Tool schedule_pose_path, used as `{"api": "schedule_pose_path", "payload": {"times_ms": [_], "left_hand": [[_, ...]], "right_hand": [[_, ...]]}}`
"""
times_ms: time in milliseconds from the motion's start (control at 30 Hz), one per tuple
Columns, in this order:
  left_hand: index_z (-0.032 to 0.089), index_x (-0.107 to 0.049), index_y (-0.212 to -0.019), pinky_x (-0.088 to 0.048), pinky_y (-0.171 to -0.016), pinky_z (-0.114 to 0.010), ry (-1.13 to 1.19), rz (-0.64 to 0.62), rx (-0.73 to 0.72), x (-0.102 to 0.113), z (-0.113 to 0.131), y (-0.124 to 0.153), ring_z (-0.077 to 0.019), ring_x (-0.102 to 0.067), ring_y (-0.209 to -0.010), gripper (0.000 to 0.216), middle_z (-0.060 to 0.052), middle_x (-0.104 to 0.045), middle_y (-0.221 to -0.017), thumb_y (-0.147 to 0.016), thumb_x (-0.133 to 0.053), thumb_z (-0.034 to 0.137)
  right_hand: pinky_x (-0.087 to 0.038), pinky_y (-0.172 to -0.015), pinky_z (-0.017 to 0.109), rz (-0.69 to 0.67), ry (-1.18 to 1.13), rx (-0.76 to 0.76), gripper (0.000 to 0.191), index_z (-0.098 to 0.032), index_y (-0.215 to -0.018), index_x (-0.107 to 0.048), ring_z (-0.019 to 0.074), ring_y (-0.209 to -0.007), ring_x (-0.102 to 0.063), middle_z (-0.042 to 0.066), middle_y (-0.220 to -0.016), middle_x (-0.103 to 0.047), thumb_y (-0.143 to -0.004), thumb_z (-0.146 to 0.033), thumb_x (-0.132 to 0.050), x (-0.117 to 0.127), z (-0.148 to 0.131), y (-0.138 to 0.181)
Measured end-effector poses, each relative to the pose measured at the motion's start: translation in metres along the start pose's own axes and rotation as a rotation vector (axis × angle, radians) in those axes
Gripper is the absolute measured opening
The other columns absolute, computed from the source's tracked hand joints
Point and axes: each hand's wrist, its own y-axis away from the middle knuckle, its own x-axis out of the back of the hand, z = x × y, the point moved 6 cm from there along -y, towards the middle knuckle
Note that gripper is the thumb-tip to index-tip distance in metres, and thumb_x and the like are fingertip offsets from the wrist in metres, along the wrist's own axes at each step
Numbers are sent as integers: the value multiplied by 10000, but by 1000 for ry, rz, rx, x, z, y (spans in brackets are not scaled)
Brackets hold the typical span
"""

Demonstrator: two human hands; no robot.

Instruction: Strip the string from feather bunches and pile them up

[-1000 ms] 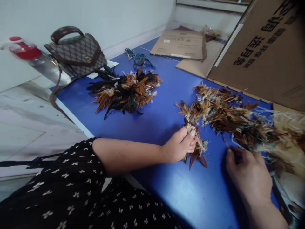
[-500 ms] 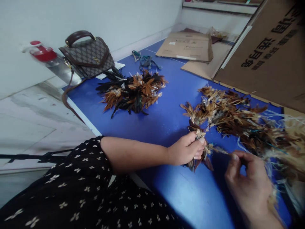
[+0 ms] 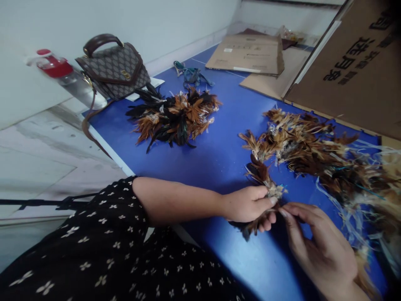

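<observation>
My left hand (image 3: 250, 205) is closed round a small bundle of brown feathers (image 3: 261, 175), quills pointing right, low over the blue table (image 3: 225, 154). My right hand (image 3: 316, 246) sits just right of it, thumb and forefinger pinched together at the bundle's pale quill end; what they hold is too small to name. A long loose heap of brown and tan feathers (image 3: 313, 146) lies right behind both hands. A second pile of dark and orange feathers (image 3: 175, 117) lies further left.
A patterned handbag (image 3: 114, 69) and a red-capped bottle (image 3: 62, 75) stand at the table's far left corner. Flat cardboard (image 3: 250, 54) and a big printed carton (image 3: 354, 71) fill the back right. Teal cord (image 3: 191, 75) lies near the wall.
My right hand has come left from the feather heap to the quill end of the bundle. My left hand has dropped slightly and turned the bundle.
</observation>
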Motion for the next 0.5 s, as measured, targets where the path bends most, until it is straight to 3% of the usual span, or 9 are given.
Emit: {"api": "schedule_pose_path", "payload": {"times_ms": [200, 300, 400, 500], "left_hand": [[208, -521, -951, -303, -525, -215, 68, -79, 48, -9, 2, 4, -39, -329, -527, 357, 94, -436, -714, -1113, -664, 492], [196, -547, -946, -312, -549, -223, 24, -76, 44, -7, 4, 4, -48, -335, -547, 316, 87, -420, -723, -1150, -594, 433], [200, -538, -935, -333, -558, -227, -39, -68, 27, -4, 5, 2, -54, -351, -555, 299, 80, -429, -732, -1173, -526, 380], [202, -548, -946, -360, -557, -220, -95, -67, 37, -3, 3, 2, -58, -378, -561, 318, 78, -438, -735, -1164, -552, 435]], "right_hand": [[-612, -804, 343, 74, 70, -108, 152, -256, -1184, -731, 188, -882, -765, 50, -1048, -791, -1045, -211, -776, -3, 7, 6], [-596, -816, 361, 161, 38, -280, 233, -243, -1263, -760, 187, -862, -739, 62, -1078, -784, -1039, -297, -795, 1, 18, 12], [-615, -810, 380, 133, -80, -453, 359, -241, -1356, -772, 202, -847, -742, 77, -1104, -797, -1043, -416, -780, 1, 30, 16], [-646, -785, 352, 72, -215, -547, 302, -253, -1206, -817, 205, -846, -764, 62, -1050, -815, -1029, -496, -784, -4, 34, 16]]}}
